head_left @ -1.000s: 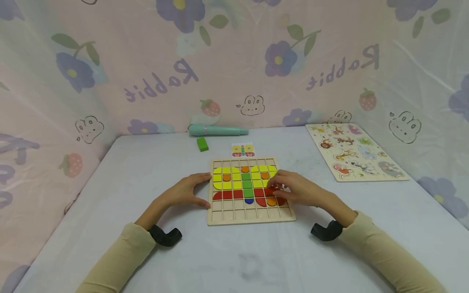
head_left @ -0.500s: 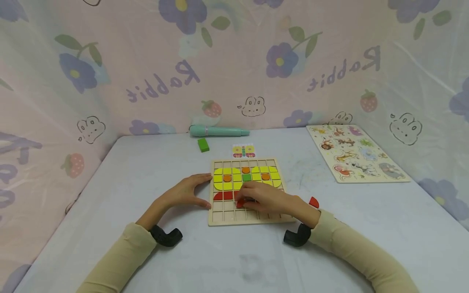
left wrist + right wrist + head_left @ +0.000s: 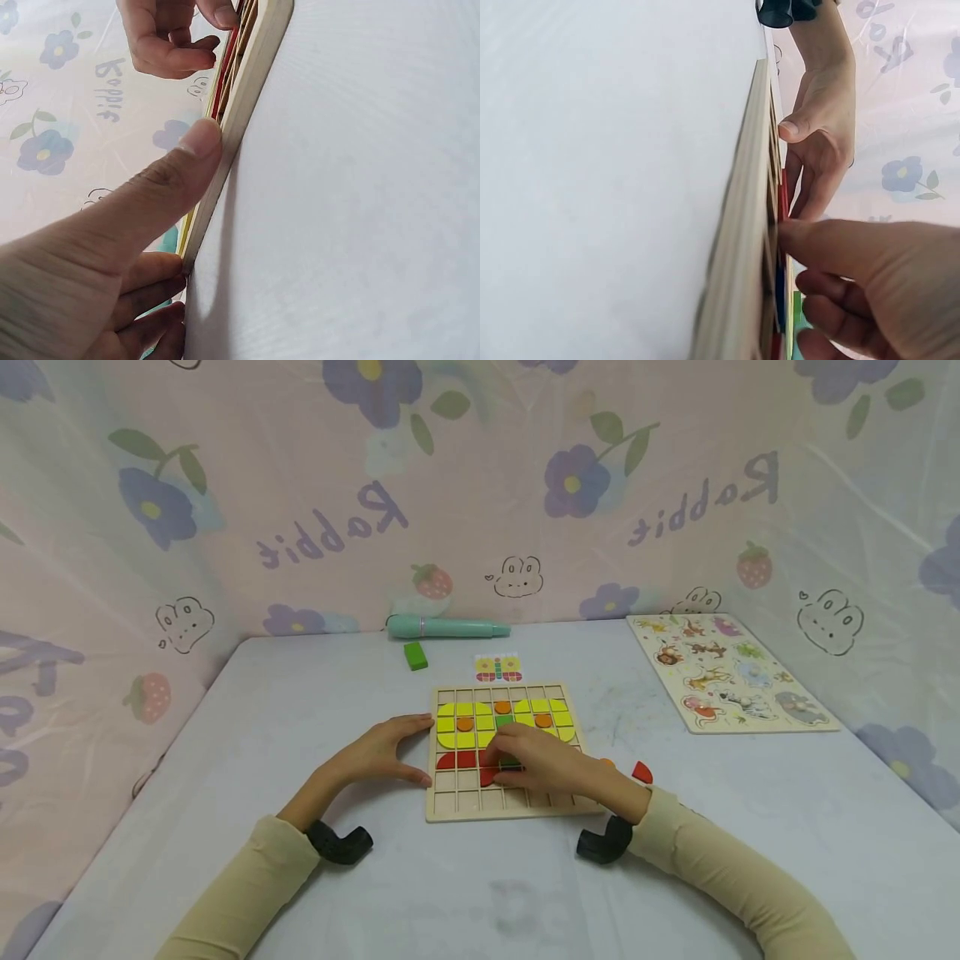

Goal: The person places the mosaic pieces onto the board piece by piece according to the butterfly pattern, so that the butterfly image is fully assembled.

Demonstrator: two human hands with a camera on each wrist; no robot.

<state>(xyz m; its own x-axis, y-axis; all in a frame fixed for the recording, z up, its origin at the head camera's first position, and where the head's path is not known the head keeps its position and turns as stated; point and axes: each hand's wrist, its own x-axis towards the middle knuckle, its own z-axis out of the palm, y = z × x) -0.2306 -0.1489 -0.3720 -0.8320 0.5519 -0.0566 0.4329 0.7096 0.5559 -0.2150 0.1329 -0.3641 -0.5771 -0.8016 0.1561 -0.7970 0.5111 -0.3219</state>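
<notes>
My right hand [image 3: 536, 762] reaches over the lower middle of the wooden grid board [image 3: 457, 806]. Its thumb and fingers pinch a red round-edged piece [image 3: 487, 777], which is at a cell below the row of red pieces [image 3: 457, 761]. In the right wrist view, the right thumb [image 3: 802, 236] is close over the board. My left hand [image 3: 378, 750] touches the board's left edge with thumb and fingers spread apart. The left wrist view shows the left thumb [image 3: 199, 142] resting along that edge. Yellow pieces [image 3: 446, 738] and orange discs [image 3: 465, 724] fill upper cells; the right hand hides several others.
Behind the board lies a small butterfly picture card [image 3: 498, 667]. A green block [image 3: 416, 656] and a teal pen-shaped object [image 3: 447, 627] lie farther back. A red quarter-round piece [image 3: 642, 772] sits right of the board. An animal puzzle board [image 3: 731, 677] lies at the back right.
My right hand has moved left from the board's right side to its lower middle. In the last half second the red piece has straightened over its cell. The left hand stays in place.
</notes>
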